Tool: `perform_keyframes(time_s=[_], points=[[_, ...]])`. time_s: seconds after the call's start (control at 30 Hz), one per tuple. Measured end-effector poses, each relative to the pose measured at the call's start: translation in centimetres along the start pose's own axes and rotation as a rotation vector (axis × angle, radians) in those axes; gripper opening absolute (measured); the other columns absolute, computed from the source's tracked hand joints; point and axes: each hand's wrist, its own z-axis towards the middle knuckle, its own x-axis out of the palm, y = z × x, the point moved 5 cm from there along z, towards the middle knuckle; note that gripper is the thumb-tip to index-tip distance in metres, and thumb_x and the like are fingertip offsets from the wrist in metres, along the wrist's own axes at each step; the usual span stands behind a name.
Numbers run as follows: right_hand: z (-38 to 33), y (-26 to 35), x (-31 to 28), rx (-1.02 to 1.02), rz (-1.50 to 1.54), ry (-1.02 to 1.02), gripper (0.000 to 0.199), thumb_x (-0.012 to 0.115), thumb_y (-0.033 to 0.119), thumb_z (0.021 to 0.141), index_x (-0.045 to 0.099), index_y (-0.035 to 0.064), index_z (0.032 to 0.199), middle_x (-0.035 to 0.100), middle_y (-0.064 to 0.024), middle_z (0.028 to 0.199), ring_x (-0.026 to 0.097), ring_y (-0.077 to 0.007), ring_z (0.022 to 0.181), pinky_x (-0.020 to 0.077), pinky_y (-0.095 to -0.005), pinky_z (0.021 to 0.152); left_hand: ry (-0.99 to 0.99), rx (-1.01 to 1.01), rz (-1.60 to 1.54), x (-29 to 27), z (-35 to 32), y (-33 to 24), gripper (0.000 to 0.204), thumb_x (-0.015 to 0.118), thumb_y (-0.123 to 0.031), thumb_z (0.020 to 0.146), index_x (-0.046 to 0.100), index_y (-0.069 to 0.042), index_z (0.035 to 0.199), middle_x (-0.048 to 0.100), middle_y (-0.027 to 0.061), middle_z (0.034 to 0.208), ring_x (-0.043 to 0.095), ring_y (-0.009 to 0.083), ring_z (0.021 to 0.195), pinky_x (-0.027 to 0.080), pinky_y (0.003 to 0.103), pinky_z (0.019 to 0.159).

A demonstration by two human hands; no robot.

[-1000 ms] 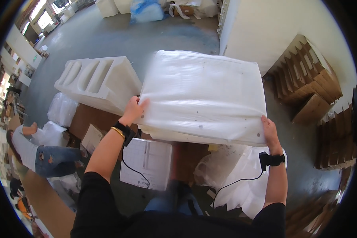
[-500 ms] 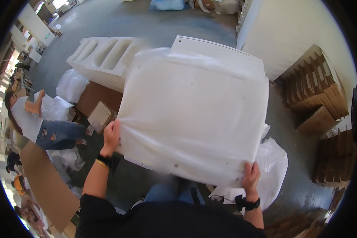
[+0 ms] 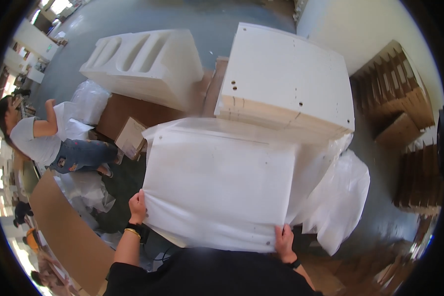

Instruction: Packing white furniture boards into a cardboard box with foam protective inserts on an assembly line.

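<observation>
Two hands clamped on one wrapped white panel (image 3: 222, 190): left hand (image 3: 137, 207) closed over its lower left edge, right hand (image 3: 283, 241) pinching the lower right corner, set wide apart probably to balance the broad sheet held close against the chest; beyond, touching its far edge, stack of bare white boards (image 3: 286, 74) with drilled holes; loose plastic wrap (image 3: 338, 197) to the right; farther left, foam block (image 3: 143, 61), crouching person (image 3: 49, 138); cardboard stacks (image 3: 397, 84) by the wall.

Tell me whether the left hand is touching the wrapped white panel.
Touching. The head view shows the left hand curled around the lower left edge of the wrapped white panel, with no gap.
</observation>
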Motion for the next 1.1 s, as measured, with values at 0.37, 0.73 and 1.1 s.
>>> perform_keyframes(time_s=[0.37,0.73,1.1], points=[[7.2,-7.4,11.5,-0.02,-0.083,-0.027,0.034,0.051,0.034,0.087,0.047,0.0014,0.076,0.054,-0.0213,0.065,0.054,-0.0398,0.062,0.0416,-0.0432,0.053,-0.089,0.068,0.175,7.9,7.1,10.8,0.048,0.045,-0.037,0.091,0.053,0.001,0.062,0.051,0.0205,0.058,0.047,0.0399,0.055,0.037,0.043,0.05],[10.0,-7.4,13.1,0.164,-0.202,-0.131,0.052,0.06,0.03,0.081,0.04,0.0052,0.122,0.048,-0.0232,0.118,0.044,-0.0386,0.111,0.0373,-0.0426,0.092,-0.057,-0.15,-0.54,10.7,8.7,14.4,0.024,0.055,-0.023,0.089,0.059,-0.001,0.082,0.052,-0.0036,0.067,0.044,0.0056,0.061,0.037,0.023,0.054],[11.9,-1.3,16.5,-0.019,-0.463,-0.066,0.065,0.059,0.028,0.08,0.028,0.0183,0.136,0.019,-0.0146,0.143,0.014,-0.0358,0.132,0.0174,-0.0462,0.107,0.016,-0.375,-0.654,9.6,9.8,17.9,0.019,0.057,-0.022,0.088,0.058,-0.003,0.086,0.056,-0.0013,0.079,0.05,0.0081,0.072,0.042,0.023,0.065]])
